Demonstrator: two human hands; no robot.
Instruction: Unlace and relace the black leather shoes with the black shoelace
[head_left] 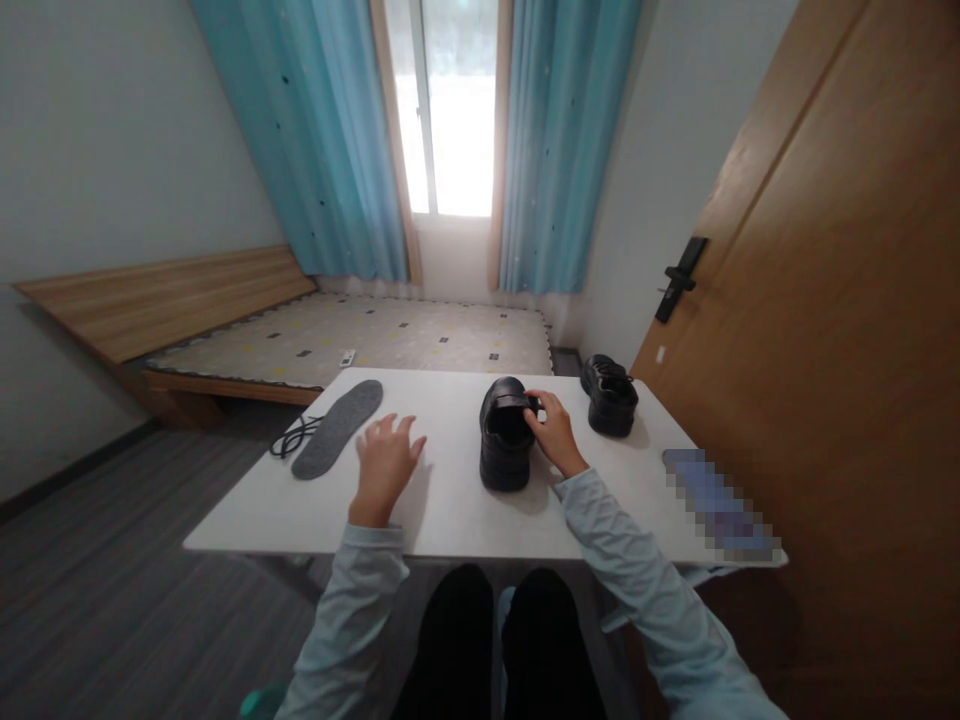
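A black shoe (504,455) stands upright on the white table, its opening facing me. My right hand (553,430) is at the right side of this shoe, thumb and fingers pinched on the edge near its tongue. My left hand (386,462) hovers over the table to the left of the shoe, fingers apart and holding nothing. Left of that hand lies a grey insole (337,430), flat on the table, with a dark shoelace (294,437) bundled beside it. A second black shoe (611,400), with laces in it, stands at the back right.
The white table (450,535) has a blurred-out flat item (720,505) at its right front corner. Behind it is a bed (420,335) with a small white object (347,358) on it. A wooden door (840,330) stands close on the right.
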